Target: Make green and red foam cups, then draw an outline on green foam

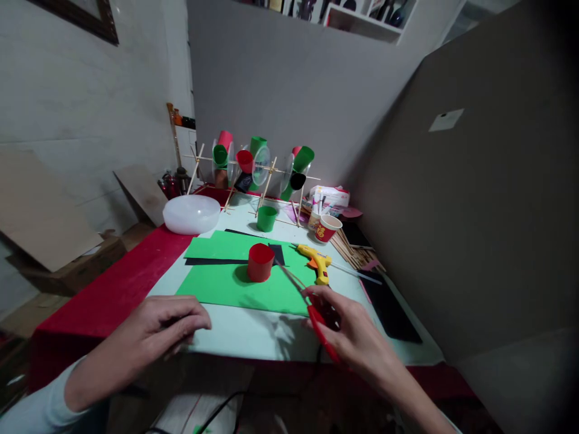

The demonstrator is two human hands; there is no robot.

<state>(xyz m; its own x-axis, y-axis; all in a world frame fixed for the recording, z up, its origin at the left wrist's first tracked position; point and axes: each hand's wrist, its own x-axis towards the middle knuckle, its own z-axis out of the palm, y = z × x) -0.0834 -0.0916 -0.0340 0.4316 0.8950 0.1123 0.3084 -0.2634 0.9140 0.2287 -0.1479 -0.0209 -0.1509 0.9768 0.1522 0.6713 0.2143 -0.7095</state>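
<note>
Hands: two. My right hand (350, 328) is closed through the red handles of one pair of scissors (319, 319), low and right of centre, with the blades pointing up-left over the green sheet (235, 289). My left hand (167, 322) lies palm down at the near edge of the bench (253, 334), with the fingers loosely curled and grasping nothing.

Loose cups: three. One red cup (260, 262) stands on the green sheet, one green cup (266, 218) stands behind it, and one paper cup (328, 228) stands to the right. Green sheets: two, the second (217, 246) lying behind the first, with one black sheet (212, 261) between them. One yellow glue gun (319, 262) lies just right of the red cup. One white bowl (191, 214) sits centre left. One stick rig (266, 175) at the back carries coloured cups; I cannot count them reliably. One bundle of sticks (353, 250) lies at right.

The bench top is pale, with a red cloth (113, 289) on its left side. Grey walls enclose it; cardboard (40, 211) leans at left, and a shelf (362, 18) shows at top.
</note>
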